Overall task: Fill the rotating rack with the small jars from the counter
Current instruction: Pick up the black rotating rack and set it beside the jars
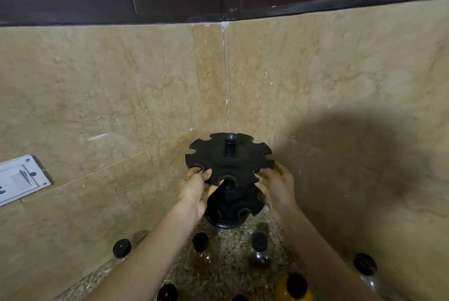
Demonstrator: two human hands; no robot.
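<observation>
Capped jars (200, 251) stand on the speckled surface (230, 276), between and beside two outstretched forearms. Beyond them the black rack (229, 164) stands in the wall corner. The left hand (194, 187) and right hand (278, 184) grip opposite edges of its upper disc, fingers (206, 175) clamped on the rim.

Your black two-tier rack (229, 167) stands upright in the bench corner, its slots unfilled; six small black-capped jars (200, 249) wait in front, nearer you.
</observation>
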